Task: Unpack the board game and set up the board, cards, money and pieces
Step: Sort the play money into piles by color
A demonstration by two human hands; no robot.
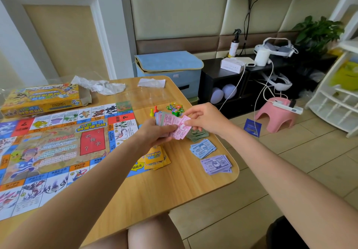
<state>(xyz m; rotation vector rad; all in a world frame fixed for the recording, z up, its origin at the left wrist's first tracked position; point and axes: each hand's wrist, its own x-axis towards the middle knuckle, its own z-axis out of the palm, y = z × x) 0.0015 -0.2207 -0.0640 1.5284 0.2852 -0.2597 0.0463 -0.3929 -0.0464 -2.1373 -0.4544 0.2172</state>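
The game board (58, 148) lies unfolded on the left of the wooden table (174, 186). My left hand (155, 132) grips a stack of play money (166, 119) with pink notes on top. My right hand (203, 118) pinches one pink note (181, 129) at the stack's edge. Beside the hands lie a green money pile (197, 134), a blue pile (203, 148) and a purple pile (216, 163). A yellow card deck (156, 158) sits under my left wrist. Coloured pawns (154, 111) and a small colourful heap of pieces (175, 108) stand behind the money.
The yellow game box (41, 99) lies at the table's far left, with crumpled plastic wrap (98, 85) and a clear bag (152, 83) behind. A blue storage box (168, 70), black shelf (222, 72), pink stool (275, 115) and white rack (337, 93) stand to the right.
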